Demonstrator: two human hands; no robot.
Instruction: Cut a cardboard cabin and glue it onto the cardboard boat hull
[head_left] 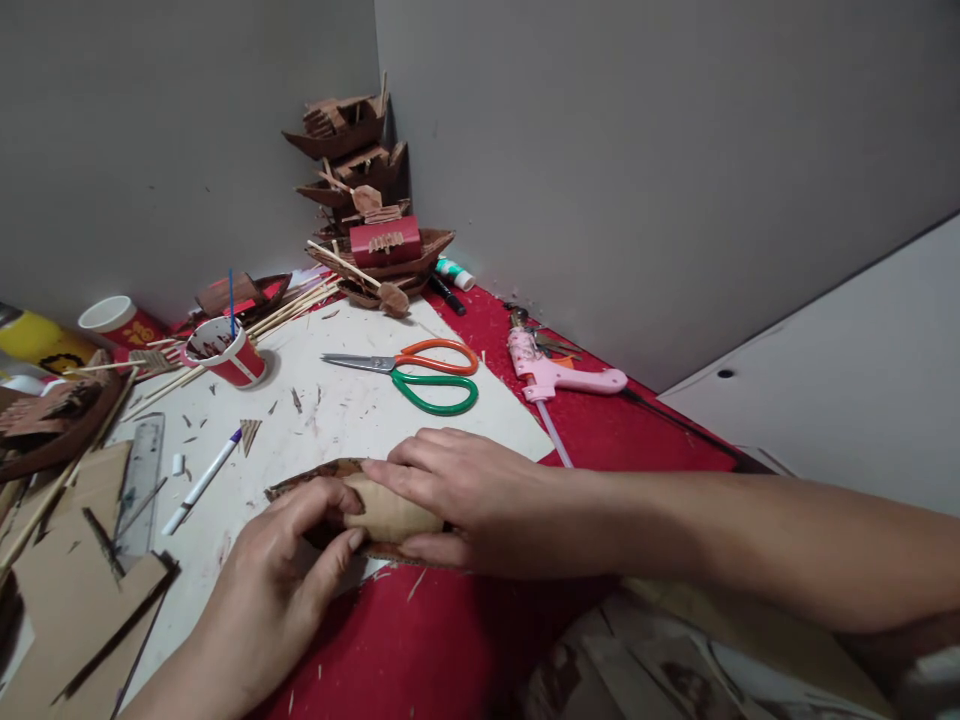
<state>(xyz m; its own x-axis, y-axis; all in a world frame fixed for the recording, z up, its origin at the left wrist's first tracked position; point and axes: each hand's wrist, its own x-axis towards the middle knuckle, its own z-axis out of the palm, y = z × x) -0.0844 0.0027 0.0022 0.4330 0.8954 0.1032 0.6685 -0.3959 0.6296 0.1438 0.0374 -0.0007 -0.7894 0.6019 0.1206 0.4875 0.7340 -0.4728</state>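
A small brown cardboard boat lies near the front edge of the white sheet, with a curved tan cardboard piece arched over its middle. My left hand is closed on the left end of that curved piece, thumb in front and fingers behind. From the right, my right hand grips the piece's other end, its fingers along the far side and thumb on the near side. The hands cover much of the hull. Just beyond them lie scissors with one orange and one green handle.
A pink glue gun with a glue stick rests on the red cloth. Finished model boats are stacked in the corner. A paint-stained cup, white marker, clear ruler and cardboard scraps lie left.
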